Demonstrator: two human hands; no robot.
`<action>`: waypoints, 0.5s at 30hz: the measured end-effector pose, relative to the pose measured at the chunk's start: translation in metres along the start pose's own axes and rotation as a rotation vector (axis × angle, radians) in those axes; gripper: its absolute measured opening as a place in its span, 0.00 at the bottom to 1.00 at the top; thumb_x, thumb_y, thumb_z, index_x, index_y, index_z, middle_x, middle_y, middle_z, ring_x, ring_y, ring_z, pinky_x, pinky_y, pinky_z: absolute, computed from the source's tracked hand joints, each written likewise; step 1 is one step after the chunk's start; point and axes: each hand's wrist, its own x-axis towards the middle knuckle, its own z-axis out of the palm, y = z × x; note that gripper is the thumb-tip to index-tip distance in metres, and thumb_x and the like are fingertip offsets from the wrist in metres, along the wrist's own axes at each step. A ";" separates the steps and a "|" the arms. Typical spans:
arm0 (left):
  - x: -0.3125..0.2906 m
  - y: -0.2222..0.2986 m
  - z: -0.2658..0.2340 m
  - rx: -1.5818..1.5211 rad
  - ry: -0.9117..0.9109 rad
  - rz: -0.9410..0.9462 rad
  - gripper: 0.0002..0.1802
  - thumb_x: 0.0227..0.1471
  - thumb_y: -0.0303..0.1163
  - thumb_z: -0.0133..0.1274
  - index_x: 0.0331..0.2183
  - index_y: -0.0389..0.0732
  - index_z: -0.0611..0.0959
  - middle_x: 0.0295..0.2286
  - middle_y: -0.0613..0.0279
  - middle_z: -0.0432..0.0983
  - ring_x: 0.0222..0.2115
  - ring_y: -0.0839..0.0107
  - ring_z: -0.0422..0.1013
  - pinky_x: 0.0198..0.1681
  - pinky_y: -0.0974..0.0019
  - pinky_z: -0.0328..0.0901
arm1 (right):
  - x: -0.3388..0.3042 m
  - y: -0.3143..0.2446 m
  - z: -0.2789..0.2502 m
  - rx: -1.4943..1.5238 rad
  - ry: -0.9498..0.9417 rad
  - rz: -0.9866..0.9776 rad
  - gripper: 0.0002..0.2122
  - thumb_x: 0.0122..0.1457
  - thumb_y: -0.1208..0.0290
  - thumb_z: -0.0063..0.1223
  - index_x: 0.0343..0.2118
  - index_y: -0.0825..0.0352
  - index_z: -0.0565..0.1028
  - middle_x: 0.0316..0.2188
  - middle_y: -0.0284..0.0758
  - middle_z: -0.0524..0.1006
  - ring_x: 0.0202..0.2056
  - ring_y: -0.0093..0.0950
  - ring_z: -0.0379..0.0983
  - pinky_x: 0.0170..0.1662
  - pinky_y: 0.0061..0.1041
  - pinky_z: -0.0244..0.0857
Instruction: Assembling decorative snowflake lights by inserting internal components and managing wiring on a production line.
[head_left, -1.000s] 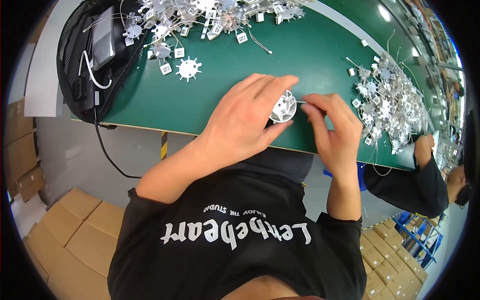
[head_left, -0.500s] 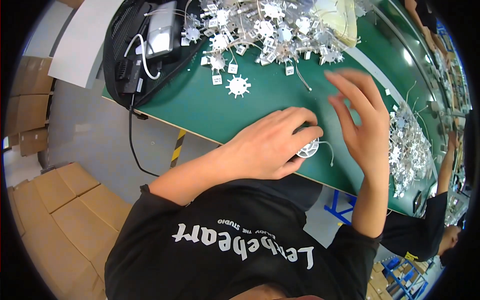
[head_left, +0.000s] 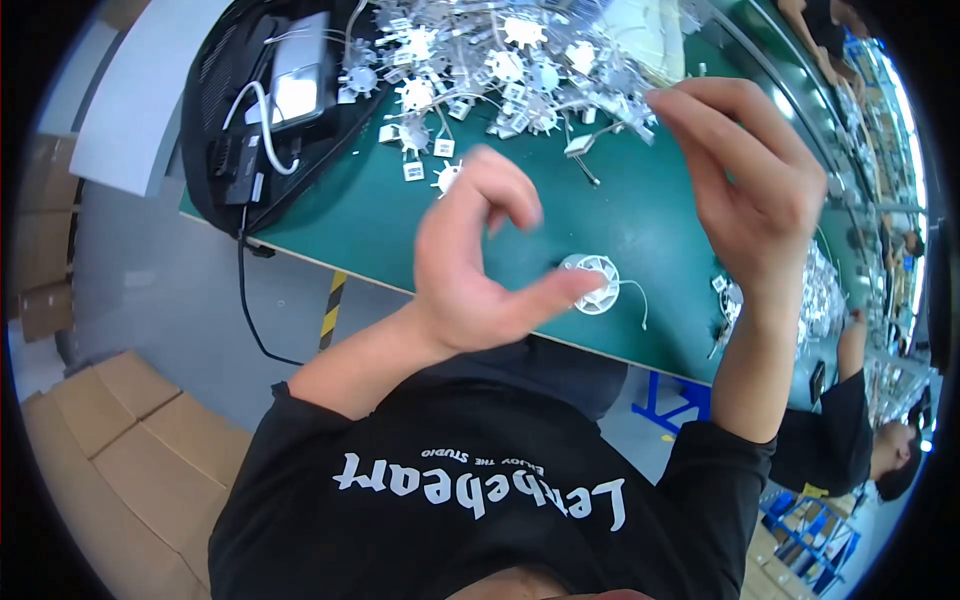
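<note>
My left hand [head_left: 475, 265] is open over the green table, thumb well apart from its curled fingers. Those fingers partly cover a flat white disc with spokes [head_left: 446, 180]. Just past the thumb tip sits a round white spoked plastic part [head_left: 597, 290], a thin white lead trailing from its right side. My right hand [head_left: 752, 175] is raised at the right edge of the heap of metallic star-shaped pieces [head_left: 520, 70], its thumb and fingertips brought together. What they grip, if anything, is too small to make out. A square white tag [head_left: 582, 146] with a wire lies below the heap.
A black mesh bag [head_left: 215, 120] with a silver box [head_left: 300, 85] and cables lies at the left. Another heap of shiny parts [head_left: 822, 300] is beyond my right forearm. Cardboard boxes [head_left: 140, 440] stand at lower left. A co-worker in a black sleeve [head_left: 830, 430] is at the right.
My left hand has let go of the round white part and moved left to the flat disc. My right hand has risen, its fingertips closing at the heap's edge. The tag by the heap has tilted.
</note>
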 end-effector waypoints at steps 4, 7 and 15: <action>0.038 0.019 0.009 -0.652 0.078 -0.218 0.30 0.61 0.43 0.67 0.55 0.39 0.73 0.47 0.55 0.74 0.47 0.60 0.74 0.51 0.58 0.73 | -0.015 -0.032 -0.011 0.124 0.079 0.115 0.13 0.51 0.93 0.64 0.40 0.74 0.85 0.36 0.42 0.84 0.35 0.35 0.83 0.38 0.24 0.76; 0.045 0.018 0.012 -1.157 -0.079 -0.487 0.29 0.64 0.44 0.64 0.56 0.37 0.72 0.46 0.56 0.74 0.46 0.61 0.74 0.50 0.58 0.74 | -0.030 -0.047 -0.015 0.162 0.104 0.161 0.13 0.51 0.93 0.65 0.40 0.75 0.85 0.34 0.43 0.84 0.34 0.35 0.83 0.38 0.24 0.76; 0.017 0.011 0.028 -1.738 -0.381 -0.905 0.30 0.65 0.40 0.59 0.61 0.37 0.69 0.51 0.53 0.70 0.49 0.62 0.74 0.49 0.61 0.73 | -0.081 -0.066 -0.002 -0.013 0.239 0.135 0.16 0.45 0.91 0.68 0.39 0.74 0.86 0.34 0.43 0.85 0.33 0.36 0.82 0.35 0.28 0.76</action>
